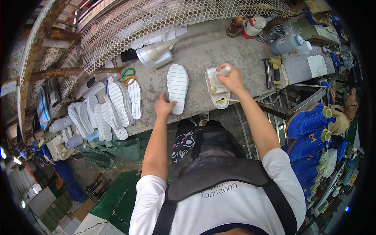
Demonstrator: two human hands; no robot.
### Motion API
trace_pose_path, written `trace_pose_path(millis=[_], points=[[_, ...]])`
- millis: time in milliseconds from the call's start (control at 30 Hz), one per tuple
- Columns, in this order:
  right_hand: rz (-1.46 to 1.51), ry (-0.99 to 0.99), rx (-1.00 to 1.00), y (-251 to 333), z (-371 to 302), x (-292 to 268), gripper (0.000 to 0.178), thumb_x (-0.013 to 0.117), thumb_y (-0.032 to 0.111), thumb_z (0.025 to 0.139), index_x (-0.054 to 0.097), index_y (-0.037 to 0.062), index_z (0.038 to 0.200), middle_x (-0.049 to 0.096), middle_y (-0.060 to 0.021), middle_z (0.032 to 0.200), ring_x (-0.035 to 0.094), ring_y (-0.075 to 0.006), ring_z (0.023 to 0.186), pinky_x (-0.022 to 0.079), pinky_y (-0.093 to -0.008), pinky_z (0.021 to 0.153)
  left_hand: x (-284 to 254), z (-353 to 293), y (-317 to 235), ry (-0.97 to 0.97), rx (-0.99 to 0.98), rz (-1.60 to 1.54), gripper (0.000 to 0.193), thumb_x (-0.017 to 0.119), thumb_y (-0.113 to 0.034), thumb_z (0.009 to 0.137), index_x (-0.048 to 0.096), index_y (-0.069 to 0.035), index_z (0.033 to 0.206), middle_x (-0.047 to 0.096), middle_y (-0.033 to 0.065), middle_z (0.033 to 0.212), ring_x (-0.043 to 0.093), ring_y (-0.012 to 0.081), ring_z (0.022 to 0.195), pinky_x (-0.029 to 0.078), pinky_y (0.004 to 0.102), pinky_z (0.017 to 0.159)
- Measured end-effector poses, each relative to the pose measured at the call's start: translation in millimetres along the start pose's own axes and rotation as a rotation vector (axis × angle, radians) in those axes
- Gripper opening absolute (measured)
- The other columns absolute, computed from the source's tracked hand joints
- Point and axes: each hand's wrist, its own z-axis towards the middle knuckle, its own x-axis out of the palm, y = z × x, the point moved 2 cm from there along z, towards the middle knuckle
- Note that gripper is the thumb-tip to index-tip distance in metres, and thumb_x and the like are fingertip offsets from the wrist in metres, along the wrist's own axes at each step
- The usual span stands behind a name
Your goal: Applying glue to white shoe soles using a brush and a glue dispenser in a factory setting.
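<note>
A single white sole point(178, 88), marked by crosswise lines, is laid flat on the grey surface point(199, 49) near the middle of the frame, its length pointed toward the wearer, apparently so that its whole upper face can be reached. Its lower left edge is touched by the thumb of the left hand point(163, 106), which is spread low over the surface with the fingers set apart from the thumb; nothing is seen to be pinched there, and the contact is probably meant to steady the sole. Just right of centre, a pale handle point(224, 71) is clasped in the closed right hand point(232, 79) above a white container point(215, 91); whether the handle is separate from the container cannot be told, since the join is covered. The container is placed beside the sole, presumably to keep any reach between them short.

At centre left, more white soles point(119, 100) are piled overlapping, close to the left hand, perhaps for easy picking. Scissors point(129, 76) with green and orange loops are rested at the pile's top end. Bottles point(287, 44) and a red-and-white jug point(253, 26) are stood at the upper right, likely to leave working room. Blue shoes point(307, 122) are stacked at the right of the frame, off the surface and beyond the right arm.
</note>
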Motion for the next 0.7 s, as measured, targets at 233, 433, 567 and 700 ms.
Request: trace_pose_path(millis=[233, 433, 567, 700], points=[[-0.048, -0.217, -0.091, -15.9, -58.3, -4.6, 0.072, 0.07, 0.007, 0.07, 0.035, 0.0037, 0.133, 0.051, -0.0115, 0.118, 0.053, -0.0139, 0.077, 0.046, -0.0286, 0.073, -23.9, -109.5, -110.8, 0.28, 0.361, -0.623, 0.045, 0.069, -0.026, 0.076, 0.059, -0.003, 0.113, 0.054, 0.0172, 0.108, 0.052, 0.0276, 0.097, 0.043, 0.0356, 0.085], [0.402, -0.157, 0.092, -60.5, -148.5, 24.7, 0.029, 0.062, 0.0, 0.081, 0.054, 0.0016, 0.108, 0.057, -0.0024, 0.084, 0.053, -0.0065, 0.067, 0.042, -0.0203, 0.06, -40.4, -304.8, -212.7, 1.872, 1.045, -1.151, 0.03, 0.055, -0.031, 0.091, 0.064, -0.008, 0.074, 0.05, 0.0135, 0.099, 0.05, 0.0251, 0.085, 0.044, 0.0333, 0.068], [0.891, -0.085, 0.931, -88.1, -175.2, 60.0, 0.019, 0.066, 0.013, 0.081, 0.059, 0.0068, 0.098, 0.059, -0.0015, 0.078, 0.055, -0.0119, 0.061, 0.043, -0.0227, 0.052, -35.8, -331.6, -205.3, 2.077, 1.009, -1.227, 0.03, 0.058, -0.032, 0.089, 0.065, -0.003, 0.093, 0.045, 0.0207, 0.104, 0.047, 0.0321, 0.092, 0.039, 0.0425, 0.078], [1.17, -0.158, 1.134, -124.3, -159.6, 89.3, 0.011, 0.065, 0.016, 0.083, 0.06, 0.0087, 0.089, 0.059, 0.0002, 0.075, 0.055, -0.0117, 0.063, 0.044, -0.0218, 0.054, -34.1, -319.0, -197.7, 2.086, 0.932, -1.225, 0.029, 0.057, -0.029, 0.09, 0.065, -0.001, 0.09, 0.047, 0.0196, 0.1, 0.048, 0.0328, 0.088, 0.041, 0.039, 0.075]])
